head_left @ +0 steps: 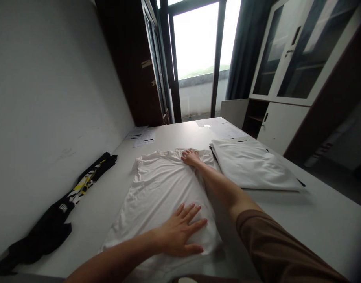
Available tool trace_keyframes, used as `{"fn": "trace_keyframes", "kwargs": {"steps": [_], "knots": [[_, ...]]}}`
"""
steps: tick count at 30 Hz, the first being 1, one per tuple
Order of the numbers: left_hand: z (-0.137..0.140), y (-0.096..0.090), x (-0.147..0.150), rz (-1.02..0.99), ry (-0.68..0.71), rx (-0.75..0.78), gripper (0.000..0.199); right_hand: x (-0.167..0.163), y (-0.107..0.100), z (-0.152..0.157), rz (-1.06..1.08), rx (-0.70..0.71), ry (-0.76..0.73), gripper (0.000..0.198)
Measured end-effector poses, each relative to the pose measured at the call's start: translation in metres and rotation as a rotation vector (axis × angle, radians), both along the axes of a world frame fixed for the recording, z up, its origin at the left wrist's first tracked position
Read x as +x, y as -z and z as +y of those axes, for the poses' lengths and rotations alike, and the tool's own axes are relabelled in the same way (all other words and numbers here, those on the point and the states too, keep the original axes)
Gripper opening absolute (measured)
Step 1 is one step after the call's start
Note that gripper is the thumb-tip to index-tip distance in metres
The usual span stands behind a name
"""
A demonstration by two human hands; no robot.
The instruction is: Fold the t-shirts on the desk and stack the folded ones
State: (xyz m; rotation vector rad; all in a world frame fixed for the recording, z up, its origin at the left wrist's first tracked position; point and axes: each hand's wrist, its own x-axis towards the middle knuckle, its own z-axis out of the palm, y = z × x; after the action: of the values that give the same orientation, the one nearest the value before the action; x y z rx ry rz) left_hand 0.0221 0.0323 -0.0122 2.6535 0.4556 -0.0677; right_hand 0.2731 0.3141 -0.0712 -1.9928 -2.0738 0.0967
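Observation:
A white cloth garment (pixel 159 184), perhaps a shirt, lies spread on the white table with creases running along it. My left hand (pixel 180 232) rests flat on its near part, fingers spread and palm down. Farther off, my right hand (pixel 190 157) lies on the garment's far edge at the right, its fingers stretched out over the fabric. Neither hand grips anything. Just right of my right forearm sits a folded white garment (pixel 254 165) with dark edges showing underneath.
Along the wall at the left lies a black garment (pixel 47 220) with yellow and white print. Papers (pixel 143 135) are at the table's far left, and more sheets (pixel 218 129) at the far right. A white cabinet (pixel 286 122) stands beyond the table (pixel 286 212).

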Motion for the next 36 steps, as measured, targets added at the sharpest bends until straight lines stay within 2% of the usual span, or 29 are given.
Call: {"fn": "trace_keyframes", "kwargs": {"steps": [2, 5, 7, 9, 12, 17, 20, 21, 25, 28, 31, 36], "knots": [[0.0, -0.004, -0.003, -0.007, 0.018, 0.01, 0.081, 0.003, 0.002, -0.002, 0.017, 0.074, 0.02, 0.048], [0.009, -0.004, -0.01, -0.027, 0.024, 0.07, 0.078, 0.01, 0.011, -0.009, 0.06, 0.186, 0.146, 0.044], [0.027, 0.0, -0.015, -0.028, -0.002, 0.141, 0.077, 0.02, 0.018, -0.014, 0.094, 0.164, 0.237, 0.042], [0.057, 0.006, -0.022, -0.036, -0.081, 0.241, 0.074, 0.031, 0.021, -0.02, 0.129, 0.168, 0.284, 0.041], [0.121, 0.02, -0.04, -0.083, -0.31, 0.373, 0.065, 0.04, 0.021, -0.025, 0.13, 0.21, 0.309, 0.043], [0.232, 0.048, -0.095, -0.259, -0.823, 0.392, 0.047, 0.033, 0.023, -0.034, 0.061, 0.141, 0.255, 0.035], [0.275, 0.06, -0.131, -0.348, -1.141, 0.331, 0.043, 0.029, 0.024, -0.038, 0.033, 0.138, 0.266, 0.036], [0.284, 0.063, -0.141, -0.354, -1.205, 0.323, 0.044, 0.028, 0.024, -0.039, 0.031, 0.144, 0.268, 0.037], [0.302, 0.073, -0.168, -0.34, -1.358, 0.321, 0.042, 0.027, 0.022, -0.041, 0.042, 0.176, 0.265, 0.038], [0.308, 0.077, -0.177, -0.301, -1.375, 0.344, 0.039, 0.032, 0.027, -0.042, 0.093, 0.231, 0.288, 0.04], [0.314, 0.08, -0.187, -0.255, -1.349, 0.366, 0.033, 0.041, 0.037, -0.046, 0.105, 0.276, 0.202, 0.038], [0.321, 0.083, -0.201, -0.247, -1.434, 0.36, 0.036, 0.053, 0.04, -0.063, 0.133, 0.233, 0.142, 0.038]]}}
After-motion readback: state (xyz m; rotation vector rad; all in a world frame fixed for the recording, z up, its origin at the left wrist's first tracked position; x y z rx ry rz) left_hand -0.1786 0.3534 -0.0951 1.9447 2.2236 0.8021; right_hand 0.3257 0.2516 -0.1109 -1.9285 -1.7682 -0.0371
